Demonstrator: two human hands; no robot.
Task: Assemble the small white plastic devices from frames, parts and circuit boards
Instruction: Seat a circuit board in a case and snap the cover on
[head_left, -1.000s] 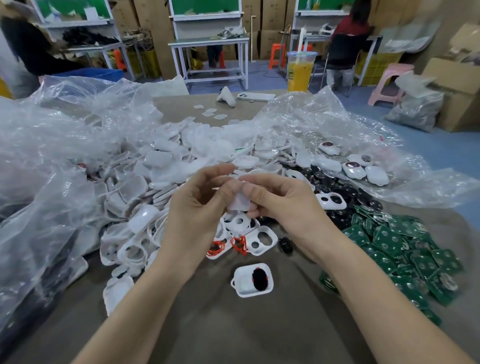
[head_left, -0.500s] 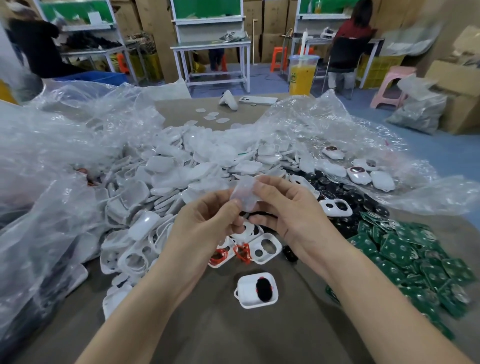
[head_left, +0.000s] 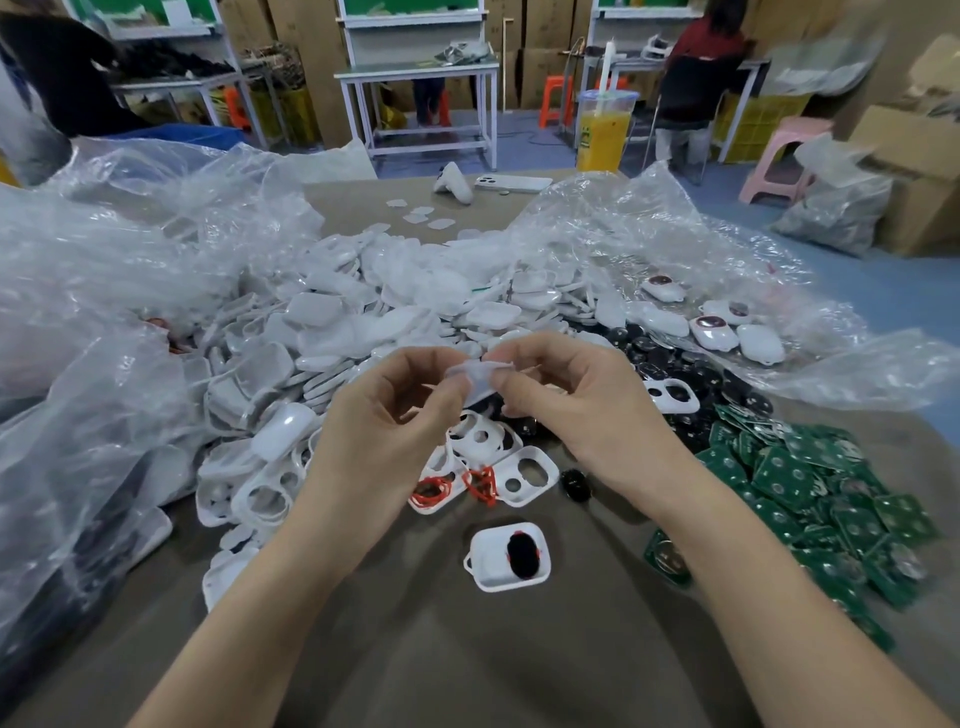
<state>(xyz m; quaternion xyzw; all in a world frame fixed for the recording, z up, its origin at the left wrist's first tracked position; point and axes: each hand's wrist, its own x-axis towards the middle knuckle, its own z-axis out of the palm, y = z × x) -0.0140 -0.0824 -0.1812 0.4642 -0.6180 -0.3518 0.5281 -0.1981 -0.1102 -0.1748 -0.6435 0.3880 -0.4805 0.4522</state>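
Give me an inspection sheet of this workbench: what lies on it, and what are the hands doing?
Surface: brown table, bare at the near edge.
Job's things: heap of white shells; white frames with cut-outs; green circuit boards on the right; black round parts; a lone shell lying apart with a black part in it.
Clutter: clear plastic bags around the heap; orange drink cup and phone at the far edge.
Hands: left hand and right hand both pinch one small white part above the frames.
Cables: thin red wires on the frames.
Surroundings: workbenches, cardboard boxes, pink stool, a person at a bench.
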